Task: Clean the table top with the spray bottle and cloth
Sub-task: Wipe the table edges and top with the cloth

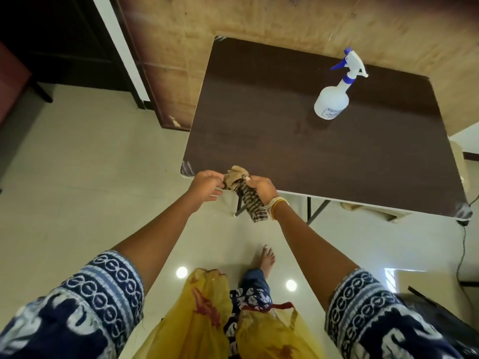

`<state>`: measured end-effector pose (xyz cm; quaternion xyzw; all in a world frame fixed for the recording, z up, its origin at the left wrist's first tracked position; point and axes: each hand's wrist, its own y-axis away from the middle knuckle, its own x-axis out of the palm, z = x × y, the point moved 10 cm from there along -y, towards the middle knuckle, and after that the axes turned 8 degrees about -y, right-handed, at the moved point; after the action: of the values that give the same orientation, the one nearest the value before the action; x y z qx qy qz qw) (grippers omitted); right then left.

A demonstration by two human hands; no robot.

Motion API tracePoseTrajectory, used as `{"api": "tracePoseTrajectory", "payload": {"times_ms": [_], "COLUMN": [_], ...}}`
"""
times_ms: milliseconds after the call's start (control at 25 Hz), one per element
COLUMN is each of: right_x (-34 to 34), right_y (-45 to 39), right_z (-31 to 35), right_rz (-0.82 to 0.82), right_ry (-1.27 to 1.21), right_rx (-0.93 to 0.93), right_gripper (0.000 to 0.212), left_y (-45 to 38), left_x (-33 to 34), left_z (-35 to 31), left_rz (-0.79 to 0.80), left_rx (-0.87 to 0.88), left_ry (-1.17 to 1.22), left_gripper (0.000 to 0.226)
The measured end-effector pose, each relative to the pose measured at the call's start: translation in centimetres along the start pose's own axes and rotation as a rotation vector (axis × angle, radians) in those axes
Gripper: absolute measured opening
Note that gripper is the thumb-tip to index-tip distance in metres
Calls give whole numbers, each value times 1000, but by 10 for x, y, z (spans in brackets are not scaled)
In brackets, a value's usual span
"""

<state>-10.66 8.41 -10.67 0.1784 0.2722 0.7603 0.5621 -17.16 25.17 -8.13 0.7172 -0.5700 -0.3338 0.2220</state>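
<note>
A dark brown table top (298, 141) fills the upper right. A white spray bottle (334, 97) with a blue and white trigger head stands upright on it near the far right. At the table's near left corner both my hands hold a tan and dark striped cloth (248, 198). My right hand (261, 187) grips its bunched middle, and the striped end hangs down below the wrist. My left hand (206, 185) pinches the tan end of the cloth with its fingertips.
The table stands on folding metal legs (315, 211) against a wood-grain wall panel (233, 19). A glossy pale tiled floor (77, 177) lies to the left and below. My bare foot (268, 259) is under the table's near edge. A cable (462, 255) runs at the right.
</note>
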Motion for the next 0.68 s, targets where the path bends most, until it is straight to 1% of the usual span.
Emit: {"api": "tracePoseTrajectory", "payload": {"times_ms": [80,120,160,200,240,280,320,360,400,440,480,520,560,600,680], "right_x": [12,21,32,42,52,61,69,73,75,70,62,54,52,56,62], "right_y": [17,26,34,43,52,56,59,58,55,49,45,43,42,43,43], "right_z": [-9,-4,6,16,27,33,38,39,37,34,34,36,40,45,61], "right_rz": [36,96,177,255,325,367,400,399,362,265,125,-11,-99,-140,-200], "right_ry": [-352,-485,-585,-644,-677,-667,-628,-536,-389,-207,-52,34,64,71,73], "right_rx": [150,165,152,130,109,99,92,77,54,16,-31,-91,-149,-194,-251], "right_gripper": [39,43,46,48,48,46,42,38,36,35,33,28,24,22,23], "left_y": [8,12,16,21,26,31,32,30,26,21,19,18,16,15,10], "left_x": [-6,-5,-2,6,14,20,20,16,8,-3,-14,-23,-30,-35,-42], "left_z": [6,9,12,14,15,12,9,6,4,5,7,10,12,12,-3], "left_rz": [-12,8,63,149,246,313,322,274,182,73,-30,-107,-150,-163,-87], "left_rx": [15,4,-23,-58,-87,-97,-94,-82,-66,-53,-53,-58,-62,-52,14], "left_ry": [7,42,101,165,233,329,441,541,618,664,677,662,634,615,636], "left_gripper": [25,34,43,48,49,44,37,32,32,35,39,43,44,43,41]}}
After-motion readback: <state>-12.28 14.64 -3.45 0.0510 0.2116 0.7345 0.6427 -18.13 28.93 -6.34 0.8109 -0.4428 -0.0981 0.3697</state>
